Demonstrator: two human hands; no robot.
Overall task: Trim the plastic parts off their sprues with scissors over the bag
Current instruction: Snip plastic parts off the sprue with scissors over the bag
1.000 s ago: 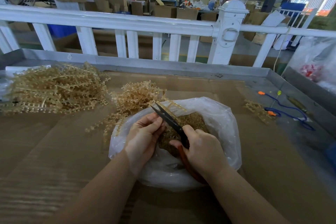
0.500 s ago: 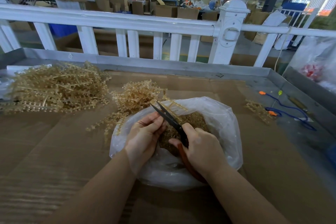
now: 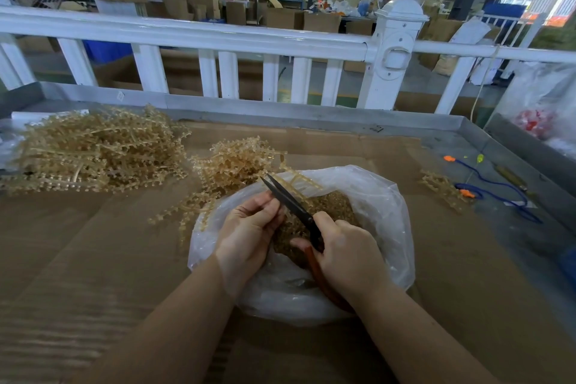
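Both hands over the bag (image 3: 386, 203): left hand (image 3: 249, 234) fingers pinch a sprue (image 3: 299, 181), right hand (image 3: 349, 249) grips scissors (image 3: 290, 199).

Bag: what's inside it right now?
The bag holds a heap of trimmed tan parts. Both hands and the scissors cover its middle, so that part is hidden.

Both hands at frame centre, forearms entering from the bottom edge.
Left hand (image 3: 249, 227): bare forearm rising from lower left, back of hand up, fingers curled inward in a pinch, thumb uppermost. Right hand (image 3: 346, 251): forearm rising from lower right, fingers curled in a grip, thumb forward. Hands close together, not touching.
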